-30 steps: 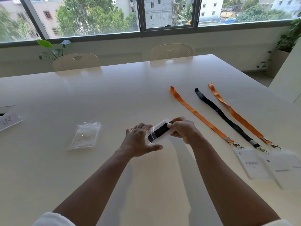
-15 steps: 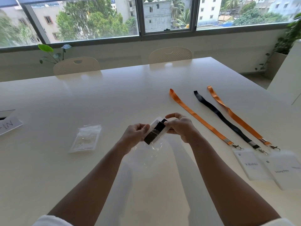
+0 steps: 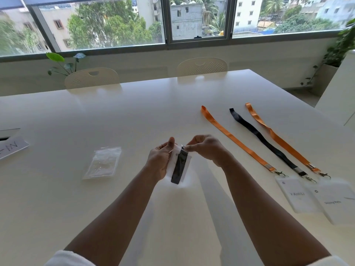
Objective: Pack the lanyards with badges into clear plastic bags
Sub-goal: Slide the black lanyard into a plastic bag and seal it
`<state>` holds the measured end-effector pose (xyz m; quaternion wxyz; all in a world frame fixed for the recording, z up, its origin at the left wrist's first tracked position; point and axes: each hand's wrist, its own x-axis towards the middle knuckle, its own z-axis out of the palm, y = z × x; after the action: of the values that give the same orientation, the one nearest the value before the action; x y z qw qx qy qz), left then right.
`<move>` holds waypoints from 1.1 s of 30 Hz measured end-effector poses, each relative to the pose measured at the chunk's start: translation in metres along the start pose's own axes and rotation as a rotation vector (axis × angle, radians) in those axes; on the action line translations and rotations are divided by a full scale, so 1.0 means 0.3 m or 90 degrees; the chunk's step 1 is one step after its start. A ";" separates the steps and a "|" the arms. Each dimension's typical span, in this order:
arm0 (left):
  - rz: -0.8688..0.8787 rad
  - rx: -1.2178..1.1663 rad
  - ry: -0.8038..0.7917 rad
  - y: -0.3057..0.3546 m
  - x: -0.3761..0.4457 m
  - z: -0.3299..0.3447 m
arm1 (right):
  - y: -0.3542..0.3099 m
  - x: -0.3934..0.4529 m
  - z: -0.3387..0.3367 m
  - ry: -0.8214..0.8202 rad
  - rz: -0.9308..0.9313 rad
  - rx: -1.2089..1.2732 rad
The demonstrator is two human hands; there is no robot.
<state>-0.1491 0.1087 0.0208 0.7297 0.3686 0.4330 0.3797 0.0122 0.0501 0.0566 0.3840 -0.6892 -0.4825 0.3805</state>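
Note:
A clear plastic bag (image 3: 179, 166) hangs upright above the white table (image 3: 134, 116), with a folded black lanyard and a white badge inside it. My left hand (image 3: 160, 160) grips the bag's left side and my right hand (image 3: 206, 148) pinches its top edge. To the right lie an orange lanyard (image 3: 233, 139), a black lanyard (image 3: 265, 141) and a second orange lanyard (image 3: 278, 139), stretched out straight. White badges (image 3: 297, 194) are clipped to their near ends. A stack of clear bags (image 3: 102, 163) rests on the table to the left.
A paper sheet with writing (image 3: 11, 147) lies at the left table edge. Two pale chairs (image 3: 92, 77) stand along the far side under the window. A potted plant (image 3: 343, 45) is at the far right, beside a white cabinet.
The bag with the black lanyard has turned from slanted to nearly upright and been lifted a little. My left hand has shifted onto the bag's side, and my right hand now pinches the top.

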 end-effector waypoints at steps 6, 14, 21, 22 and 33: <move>0.029 -0.061 0.006 -0.011 -0.010 0.003 | -0.006 -0.002 -0.008 -0.003 -0.035 -0.033; 0.103 -0.063 0.043 -0.003 -0.011 -0.015 | 0.024 -0.010 -0.016 0.073 -0.074 0.046; 0.259 0.201 0.066 0.000 -0.021 -0.068 | 0.048 -0.005 -0.028 0.156 -0.088 0.085; 0.268 0.229 0.066 0.002 -0.018 -0.071 | 0.050 -0.005 -0.028 0.163 -0.085 0.089; 0.350 0.423 0.093 -0.006 0.002 -0.058 | 0.053 -0.002 0.005 0.189 -0.101 0.068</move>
<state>-0.1643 0.1120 0.0130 0.4107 0.6571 0.4682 0.4248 0.0165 0.0459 0.0419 0.5159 -0.6760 -0.4524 0.2687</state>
